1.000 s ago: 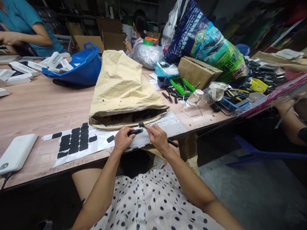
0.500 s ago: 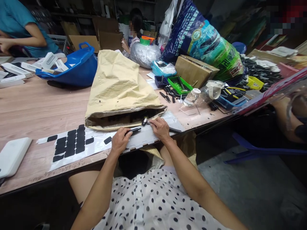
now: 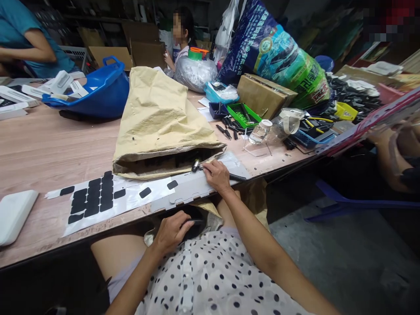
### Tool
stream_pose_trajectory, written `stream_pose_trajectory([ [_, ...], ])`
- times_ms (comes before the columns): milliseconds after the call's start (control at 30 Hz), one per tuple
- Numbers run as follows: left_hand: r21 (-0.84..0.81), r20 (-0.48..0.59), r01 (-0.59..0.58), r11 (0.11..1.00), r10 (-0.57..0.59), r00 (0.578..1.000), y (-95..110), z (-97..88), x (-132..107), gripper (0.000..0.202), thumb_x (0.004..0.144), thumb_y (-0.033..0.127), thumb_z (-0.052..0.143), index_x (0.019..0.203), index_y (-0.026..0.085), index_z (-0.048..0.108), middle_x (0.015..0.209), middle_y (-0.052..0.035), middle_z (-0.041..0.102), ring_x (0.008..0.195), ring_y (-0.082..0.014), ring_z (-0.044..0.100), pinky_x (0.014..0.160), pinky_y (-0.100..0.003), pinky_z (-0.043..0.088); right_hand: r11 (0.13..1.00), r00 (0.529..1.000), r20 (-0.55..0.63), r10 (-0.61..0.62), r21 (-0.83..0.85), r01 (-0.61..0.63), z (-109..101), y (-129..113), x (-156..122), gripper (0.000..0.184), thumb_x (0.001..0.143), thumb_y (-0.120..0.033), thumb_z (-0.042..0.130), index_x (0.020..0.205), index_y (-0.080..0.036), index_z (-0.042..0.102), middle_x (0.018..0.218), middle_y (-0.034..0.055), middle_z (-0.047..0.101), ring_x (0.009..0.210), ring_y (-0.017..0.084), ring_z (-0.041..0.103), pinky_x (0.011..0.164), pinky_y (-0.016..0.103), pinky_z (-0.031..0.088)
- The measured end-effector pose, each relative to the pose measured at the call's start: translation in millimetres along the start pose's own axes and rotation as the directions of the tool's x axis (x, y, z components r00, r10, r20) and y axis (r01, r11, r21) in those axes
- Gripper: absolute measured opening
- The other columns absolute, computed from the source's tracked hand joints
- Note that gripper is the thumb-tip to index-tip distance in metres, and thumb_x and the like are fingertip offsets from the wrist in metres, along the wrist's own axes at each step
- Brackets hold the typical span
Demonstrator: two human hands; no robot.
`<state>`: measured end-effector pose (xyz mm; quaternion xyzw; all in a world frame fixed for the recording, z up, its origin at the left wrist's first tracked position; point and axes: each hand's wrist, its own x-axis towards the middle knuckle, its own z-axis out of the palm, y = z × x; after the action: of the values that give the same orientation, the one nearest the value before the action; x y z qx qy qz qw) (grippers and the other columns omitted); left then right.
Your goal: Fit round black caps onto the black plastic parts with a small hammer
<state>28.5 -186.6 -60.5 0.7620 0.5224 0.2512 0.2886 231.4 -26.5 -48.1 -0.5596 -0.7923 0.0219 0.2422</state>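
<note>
My right hand (image 3: 216, 174) is closed round the handle of a small hammer (image 3: 196, 165). Its metal head points left, and the dark handle end sticks out past my wrist. Beneath it lies a grey-white board (image 3: 192, 189) along the table edge. My left hand (image 3: 173, 227) is below that edge, over my lap, with thumb and fingers pinched on a slim black piece (image 3: 196, 221); its exact kind does not show. Just behind the hammer, a beige sack (image 3: 160, 118) lies with its dark mouth facing me. A white sheet (image 3: 126, 208) with several black rounded patches (image 3: 93, 197) spreads at the left.
A white box-like object (image 3: 16, 216) sits at the left edge. Behind are a blue basin (image 3: 108, 92) with white pieces, a green tray (image 3: 244, 116), a clear jar (image 3: 260, 131) and a cardboard box (image 3: 265, 96). Other people sit at the back and at the right.
My left hand has drawn back from the board to below the table edge, carrying the black piece. A black patch on the white sheet is uncovered. The hammer stays in my right hand.
</note>
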Motion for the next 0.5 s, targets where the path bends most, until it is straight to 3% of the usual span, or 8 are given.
stream_pose_trajectory([
  [133, 0.164, 0.164, 0.270, 0.949, -0.297, 0.941, -10, 13.1, -1, 0.023, 0.094, 0.034, 0.052, 0.101, 0.024, 0.073, 0.092, -0.0061, 0.076, 0.086, -0.0283, 0.073, 0.071, -0.034, 0.054, 1.000, 1.000, -0.002, -0.010, -0.008, 0.010, 2, 1, 0, 0.024, 0.092, -0.022, 0.060, 0.110, -0.026, 0.076, 0.094, 0.0069, 0.065, 0.092, 0.024, 0.054, 0.079, 0.032, 0.041],
  [167, 0.162, 0.193, 0.278, 0.947, -0.306, 0.932, -8, 12.7, 1, 0.024, 0.093, 0.032, 0.053, 0.106, 0.024, 0.072, 0.096, -0.0067, 0.077, 0.088, -0.0291, 0.073, 0.073, -0.035, 0.055, 1.000, 1.000, -0.003, -0.015, -0.008, 0.015, 3, 1, 0, 0.025, 0.093, -0.023, 0.059, 0.111, -0.026, 0.076, 0.094, 0.0068, 0.065, 0.091, 0.024, 0.054, 0.079, 0.032, 0.041],
  [233, 0.073, 0.189, 0.208, 0.975, -0.218, 0.957, 0, 6.8, 6, 0.025, 0.091, 0.031, 0.055, 0.108, 0.024, 0.073, 0.100, -0.0065, 0.078, 0.089, -0.0273, 0.073, 0.076, -0.035, 0.055, 1.000, 1.000, -0.003, -0.021, -0.010, 0.020, 4, 2, -1, 0.025, 0.093, -0.023, 0.059, 0.111, -0.027, 0.076, 0.094, 0.0067, 0.064, 0.091, 0.023, 0.054, 0.079, 0.032, 0.041],
  [300, -0.038, 0.059, 0.102, 0.994, -0.100, 0.993, 9, -6.4, 18, 0.022, 0.090, 0.032, 0.056, 0.099, 0.024, 0.074, 0.095, -0.0051, 0.078, 0.085, -0.0236, 0.072, 0.076, -0.032, 0.055, 1.000, 1.000, -0.001, -0.023, -0.016, 0.023, 5, 3, -1, 0.024, 0.094, -0.023, 0.059, 0.111, -0.027, 0.075, 0.094, 0.0068, 0.064, 0.092, 0.024, 0.054, 0.079, 0.032, 0.041],
  [367, -0.057, -0.199, 0.092, 0.994, -0.101, 0.975, 11, -26.4, 36, 0.024, 0.091, 0.035, 0.054, 0.088, 0.023, 0.074, 0.086, -0.0050, 0.076, 0.079, -0.0212, 0.070, 0.074, -0.031, 0.054, 0.999, 1.000, -0.001, -0.027, -0.020, 0.027, 5, 4, -1, 0.024, 0.094, -0.023, 0.059, 0.111, -0.027, 0.075, 0.094, 0.0069, 0.064, 0.092, 0.024, 0.054, 0.079, 0.033, 0.041],
  [400, -0.032, -0.352, 0.147, 0.989, -0.149, 0.924, 8, -38.3, 48, 0.027, 0.092, 0.036, 0.051, 0.084, 0.021, 0.073, 0.084, -0.0058, 0.074, 0.077, -0.0211, 0.068, 0.074, -0.031, 0.054, 0.999, 1.000, -0.004, -0.029, -0.020, 0.029, 5, 4, -1, 0.025, 0.094, -0.023, 0.058, 0.111, -0.027, 0.075, 0.094, 0.0070, 0.064, 0.092, 0.024, 0.054, 0.079, 0.033, 0.041],
  [433, -0.003, -0.490, 0.244, 0.970, -0.215, 0.845, 1, -50.7, 60, 0.028, 0.092, 0.035, 0.049, 0.082, 0.020, 0.072, 0.082, -0.0068, 0.073, 0.076, -0.0215, 0.067, 0.074, -0.033, 0.054, 0.999, 0.999, -0.009, -0.032, -0.019, 0.032, 5, 4, -1, 0.025, 0.094, -0.023, 0.058, 0.111, -0.027, 0.075, 0.094, 0.0070, 0.064, 0.091, 0.024, 0.054, 0.079, 0.033, 0.041],
  [500, 0.038, -0.650, 0.445, 0.895, -0.316, 0.691, -18, -74.2, 85, 0.027, 0.089, 0.031, 0.049, 0.082, 0.017, 0.070, 0.083, -0.0099, 0.069, 0.078, -0.0249, 0.065, 0.077, -0.038, 0.054, 0.999, 0.999, -0.017, -0.038, -0.015, 0.038, 5, 3, -1, 0.025, 0.093, -0.023, 0.059, 0.111, -0.027, 0.075, 0.094, 0.0071, 0.064, 0.090, 0.024, 0.054, 0.080, 0.033, 0.041],
])
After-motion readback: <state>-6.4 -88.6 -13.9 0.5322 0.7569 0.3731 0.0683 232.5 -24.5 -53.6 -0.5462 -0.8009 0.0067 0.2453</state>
